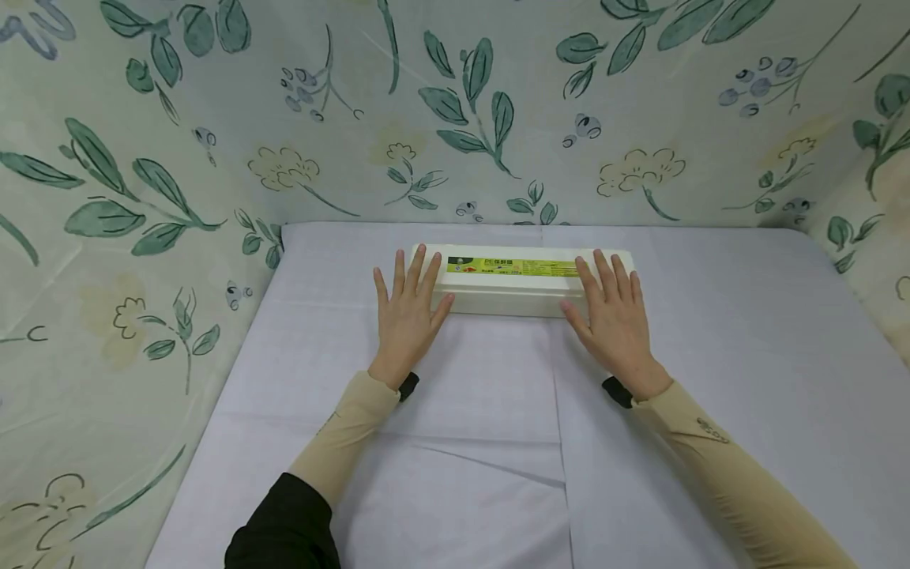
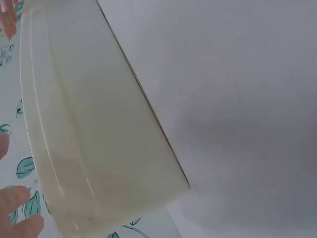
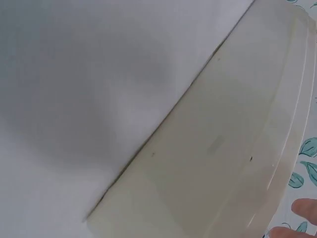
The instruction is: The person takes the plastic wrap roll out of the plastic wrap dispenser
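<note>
A long, white cling film box (image 1: 505, 303) with a yellow-green label (image 1: 512, 267) on its top lies crosswise toward the far side of the table. My left hand (image 1: 407, 324) is open with fingers spread, its fingertips overlapping the box's left end in the head view. At the right end my right hand (image 1: 614, 325) does the same, palm down, fingers straight. Both wrist views show the smooth front side of the cling film box (image 2: 104, 109), its lower edge along the white cloth, with a few fingertips (image 3: 306, 210) at the frame edge.
A white cloth (image 1: 455, 442) with fold creases covers the table. Leaf-patterned fabric (image 1: 341, 103) rises behind the far edge and hangs along the left and right sides. Black bands (image 1: 408, 386) show at both wrists.
</note>
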### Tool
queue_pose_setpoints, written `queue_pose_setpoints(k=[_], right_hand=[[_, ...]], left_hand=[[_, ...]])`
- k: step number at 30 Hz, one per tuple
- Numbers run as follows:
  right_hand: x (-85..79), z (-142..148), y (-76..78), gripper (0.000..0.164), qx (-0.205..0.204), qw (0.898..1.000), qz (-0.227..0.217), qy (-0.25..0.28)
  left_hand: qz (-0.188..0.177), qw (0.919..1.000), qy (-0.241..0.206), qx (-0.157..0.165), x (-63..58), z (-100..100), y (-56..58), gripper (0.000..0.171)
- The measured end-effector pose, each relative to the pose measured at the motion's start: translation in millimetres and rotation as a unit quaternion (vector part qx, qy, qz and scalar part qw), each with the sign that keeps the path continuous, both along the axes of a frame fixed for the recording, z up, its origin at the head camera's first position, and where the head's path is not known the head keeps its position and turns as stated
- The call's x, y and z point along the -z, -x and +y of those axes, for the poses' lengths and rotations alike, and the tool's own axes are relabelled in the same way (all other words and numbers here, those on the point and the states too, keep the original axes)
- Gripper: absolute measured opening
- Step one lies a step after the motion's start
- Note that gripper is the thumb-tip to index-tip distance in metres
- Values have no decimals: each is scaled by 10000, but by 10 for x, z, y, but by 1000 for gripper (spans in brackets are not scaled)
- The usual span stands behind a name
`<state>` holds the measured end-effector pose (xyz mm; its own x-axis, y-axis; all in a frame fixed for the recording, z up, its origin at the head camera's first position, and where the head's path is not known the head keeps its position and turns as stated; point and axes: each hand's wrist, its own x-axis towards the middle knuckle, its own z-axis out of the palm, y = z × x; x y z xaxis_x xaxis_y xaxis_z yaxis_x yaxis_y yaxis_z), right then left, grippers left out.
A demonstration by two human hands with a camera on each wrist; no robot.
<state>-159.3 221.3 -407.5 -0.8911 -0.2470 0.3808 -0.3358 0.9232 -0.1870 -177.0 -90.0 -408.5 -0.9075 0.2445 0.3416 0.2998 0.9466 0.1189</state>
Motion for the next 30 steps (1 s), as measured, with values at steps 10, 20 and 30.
queue_pose_setpoints(k=[10,20,30], right_hand=[[-117,268,165,86,-838,9954,-136,443],[-266,339,339,106,-1787,9821,-239,539],[-412,84,451,112,-2106,9757,-473,363]], left_hand=[[-409,9509,-2932,905,-21,-278,162,87],[-2557,7942,-5413,1045,58,-489,314,103],[-3172,7590,-5603,968,258,-470,491,111]])
